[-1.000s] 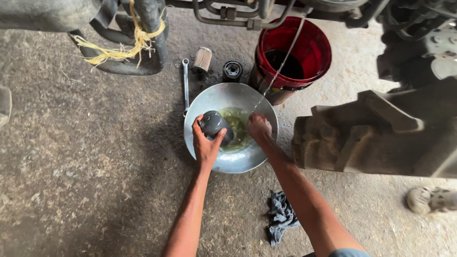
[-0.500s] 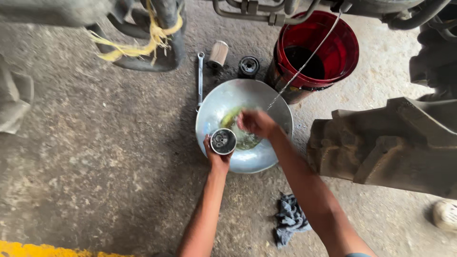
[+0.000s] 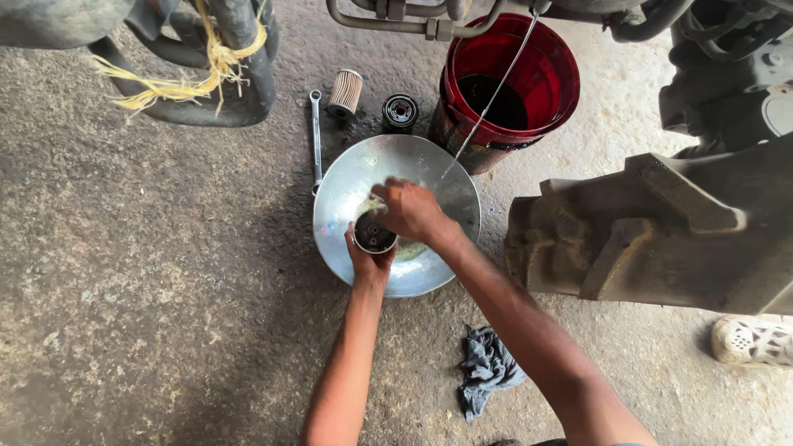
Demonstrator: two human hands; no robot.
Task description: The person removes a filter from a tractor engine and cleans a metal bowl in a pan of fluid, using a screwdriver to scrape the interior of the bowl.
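Observation:
My left hand grips a dark metal cup-shaped filter housing, open end up, over a wide shiny metal bowl on the concrete floor. My right hand is closed, with its fingers at the cup's rim, touching it. Yellow-green liquid lies in the bottom of the bowl, partly hidden by both hands. Whether the right hand holds anything small I cannot tell.
A red bucket of dark oil stands behind the bowl, a thin stream falling into it. A spanner, a paper filter element and a black round part lie at the back. A grey rag lies near me. Machinery looms right.
The cup has turned from dome-side up to open end up and come nearer to me. My right hand has moved from the bowl's right side onto the cup.

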